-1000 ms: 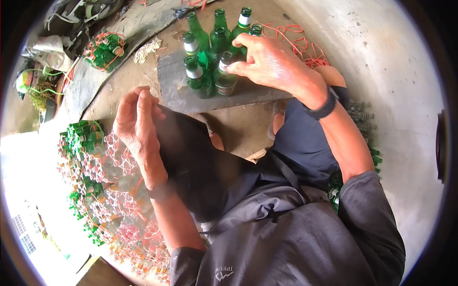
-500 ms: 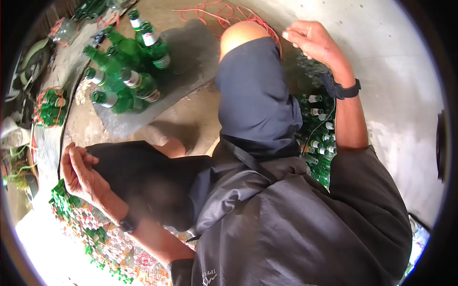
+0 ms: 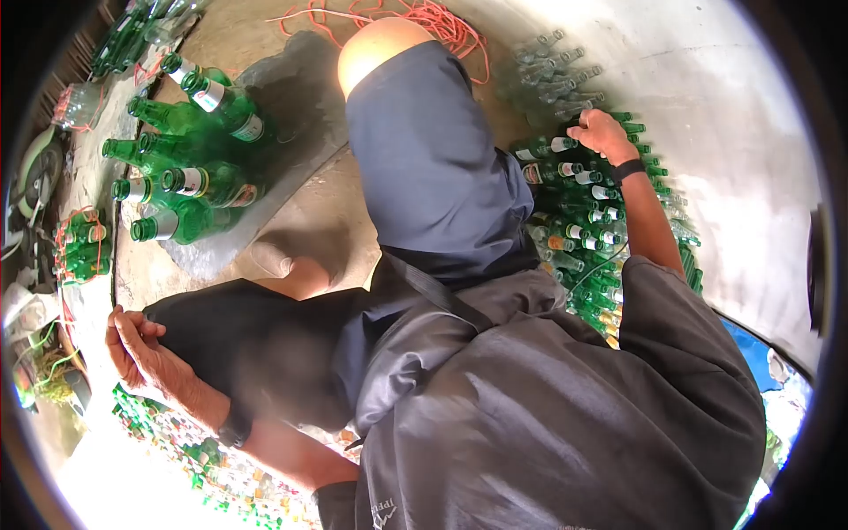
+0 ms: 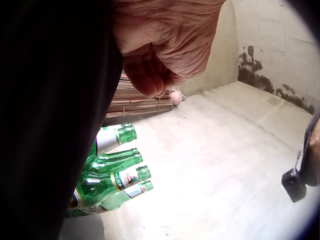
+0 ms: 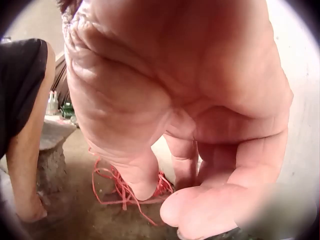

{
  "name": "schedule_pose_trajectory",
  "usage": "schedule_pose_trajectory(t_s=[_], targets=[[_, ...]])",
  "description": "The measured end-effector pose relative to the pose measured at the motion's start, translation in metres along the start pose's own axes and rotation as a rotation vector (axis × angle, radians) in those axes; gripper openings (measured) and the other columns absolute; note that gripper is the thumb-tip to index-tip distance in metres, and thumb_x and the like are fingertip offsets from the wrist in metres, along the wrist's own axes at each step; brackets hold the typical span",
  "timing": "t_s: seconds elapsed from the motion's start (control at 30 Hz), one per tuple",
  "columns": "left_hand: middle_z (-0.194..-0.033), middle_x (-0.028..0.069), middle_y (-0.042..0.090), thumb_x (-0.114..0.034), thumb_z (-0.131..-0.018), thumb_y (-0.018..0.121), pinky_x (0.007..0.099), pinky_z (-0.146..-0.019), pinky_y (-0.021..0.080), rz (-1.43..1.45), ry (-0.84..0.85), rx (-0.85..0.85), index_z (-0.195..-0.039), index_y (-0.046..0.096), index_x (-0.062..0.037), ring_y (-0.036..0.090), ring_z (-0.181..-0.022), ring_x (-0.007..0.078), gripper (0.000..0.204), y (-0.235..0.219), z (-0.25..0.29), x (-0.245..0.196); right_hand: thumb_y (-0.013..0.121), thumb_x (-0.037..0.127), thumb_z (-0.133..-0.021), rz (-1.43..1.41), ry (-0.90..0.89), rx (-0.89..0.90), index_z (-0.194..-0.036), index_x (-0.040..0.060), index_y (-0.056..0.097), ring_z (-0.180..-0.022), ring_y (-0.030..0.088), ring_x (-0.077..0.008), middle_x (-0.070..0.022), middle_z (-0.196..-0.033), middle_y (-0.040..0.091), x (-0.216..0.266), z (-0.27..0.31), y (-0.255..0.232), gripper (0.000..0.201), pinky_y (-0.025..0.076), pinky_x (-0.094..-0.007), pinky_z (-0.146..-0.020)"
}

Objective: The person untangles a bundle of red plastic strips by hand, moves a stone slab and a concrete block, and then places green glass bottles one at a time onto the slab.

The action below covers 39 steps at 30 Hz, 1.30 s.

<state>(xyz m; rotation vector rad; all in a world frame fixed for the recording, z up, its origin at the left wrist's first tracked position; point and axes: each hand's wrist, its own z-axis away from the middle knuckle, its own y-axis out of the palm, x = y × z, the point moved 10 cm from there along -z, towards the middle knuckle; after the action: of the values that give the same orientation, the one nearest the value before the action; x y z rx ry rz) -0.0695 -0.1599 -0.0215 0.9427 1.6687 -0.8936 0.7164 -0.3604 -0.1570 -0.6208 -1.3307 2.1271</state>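
Observation:
My left hand (image 3: 152,362) hovers by the left knee with loosely bent fingers and nothing in them. In the left wrist view the same hand (image 4: 162,45) shows its curled fingers above several green bottles (image 4: 132,176). Over at the right, my right hand (image 3: 607,139) is stretched above a dense group of standing green bottles (image 3: 587,177), its fingertips close to a white-labelled bottle neck (image 3: 563,144). The right wrist view shows that hand (image 5: 180,105) with bent fingers, thumb apart from them, and nothing between. A cluster of green bottles (image 3: 190,181) stands on a dark slab (image 3: 305,106) at the left.
Red plastic cord (image 3: 442,26) lies tangled beyond the right knee. Clear bottles (image 3: 556,75) stand farther back along the pale wall (image 3: 733,150). At far left is a tied bundle of green bottles (image 3: 84,246). More bottles (image 3: 212,459) crowd the lower left.
The right hand has left the bottles on the slab and swung right, then down over the bottle group by the wall. The left hand has moved left and lower; the view has turned right.

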Motion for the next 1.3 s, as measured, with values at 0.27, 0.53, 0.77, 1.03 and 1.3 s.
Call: schedule_pose_trajectory(t_s=[0.27, 0.53, 0.77, 1.03, 1.3], targets=[[-0.077, 0.0022, 0.058, -0.015, -0.096, 0.066, 0.0213, -0.058, 0.039, -0.022, 0.004, 0.017, -0.106, 0.065, 0.0009, 0.048, -0.065, 0.0084, 0.019, 0.004, -0.001, -0.003, 0.076, 0.039, -0.081, 0.027, 0.032, 0.022, -0.101, 0.0039, 0.066, -0.104, 0.066, -0.0369, -0.0181, -0.104, 0.071, -0.018, -0.002, 0.042, 0.041, 0.052, -0.0478, -0.086], [-0.076, 0.0017, 0.058, -0.016, -0.095, 0.067, 0.0209, -0.057, 0.038, -0.028, -0.011, -0.007, -0.103, 0.066, -0.0008, 0.047, -0.063, 0.0082, 0.017, 0.004, 0.002, -0.004, 0.073, 0.033, -0.083, 0.03, 0.019, -0.032, -0.105, 0.0049, 0.067, -0.106, 0.065, -0.0381, -0.0179, -0.108, 0.07, -0.025, -0.013, 0.063, 0.037, 0.052, -0.0488, -0.088], [-0.075, 0.0014, 0.057, -0.017, -0.095, 0.066, 0.0203, -0.056, 0.037, -0.027, -0.013, 0.004, -0.105, 0.066, -0.0006, 0.047, -0.063, 0.008, 0.019, 0.005, 0.003, -0.005, 0.071, 0.029, -0.083, 0.011, 0.025, -0.041, -0.108, 0.0054, 0.069, -0.107, 0.064, -0.0394, -0.0203, -0.11, 0.069, -0.033, -0.029, 0.082, 0.035, 0.052, -0.0494, -0.09], [-0.077, 0.0008, 0.057, -0.018, -0.096, 0.065, 0.0202, -0.056, 0.037, -0.04, -0.015, 0.011, -0.11, 0.065, -0.0003, 0.047, -0.063, 0.0078, 0.022, 0.001, 0.0, 0.001, 0.072, 0.032, -0.082, -0.041, 0.05, -0.093, -0.098, 0.0032, 0.072, -0.101, 0.066, -0.0417, -0.0244, -0.102, 0.069, -0.026, -0.032, 0.077, 0.033, 0.052, -0.0495, -0.087], [-0.077, 0.0005, 0.057, -0.019, -0.097, 0.064, 0.0194, -0.055, 0.038, -0.045, 0.014, 0.022, -0.109, 0.065, -0.0002, 0.047, -0.063, 0.007, 0.022, 0.004, 0.002, -0.002, 0.072, 0.037, -0.084, -0.064, 0.026, -0.142, -0.104, 0.0003, 0.071, -0.101, 0.067, -0.0403, -0.025, -0.101, 0.07, 0.006, -0.026, 0.031, 0.041, 0.052, -0.0464, -0.089]])
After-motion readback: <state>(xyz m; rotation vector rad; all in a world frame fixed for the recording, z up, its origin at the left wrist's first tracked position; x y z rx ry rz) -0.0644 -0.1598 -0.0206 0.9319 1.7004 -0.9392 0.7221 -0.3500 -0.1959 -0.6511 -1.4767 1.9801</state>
